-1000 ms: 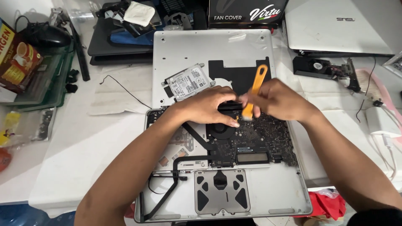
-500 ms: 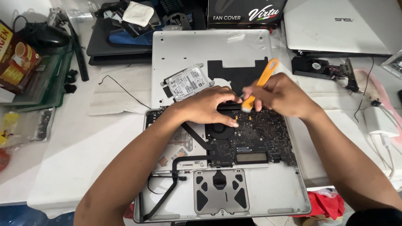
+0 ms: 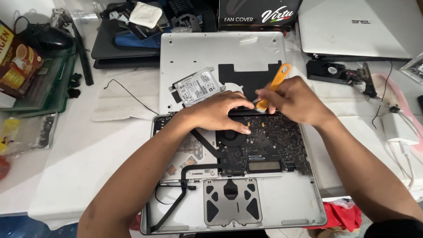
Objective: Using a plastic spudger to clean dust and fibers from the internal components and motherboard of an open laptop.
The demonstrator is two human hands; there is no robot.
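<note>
An opened silver laptop (image 3: 282, 207) lies in front of me with its black logic board (image 3: 273, 145) and round fan (image 3: 233, 137) exposed. My left hand (image 3: 220, 112) presses flat on the top edge of the board, fingers spread over the fan. My right hand (image 3: 295, 100) grips an orange plastic pry tool (image 3: 275, 86), its tip down at the board's upper edge beside my left fingers. The removed silver bottom cover (image 3: 220, 50) lies just behind, with a hard drive (image 3: 197, 86) resting on it.
A closed white laptop (image 3: 357, 26) and a loose fan part (image 3: 328, 69) sit at the back right. A black box (image 3: 257, 13) stands behind. A green tray (image 3: 44, 83), a brown packet (image 3: 17, 59) and a black mouse (image 3: 46, 37) are left. White charger (image 3: 398, 128) at right.
The orange pry tool has tilted further to the right in my right hand. My left hand has stayed pressed on the board.
</note>
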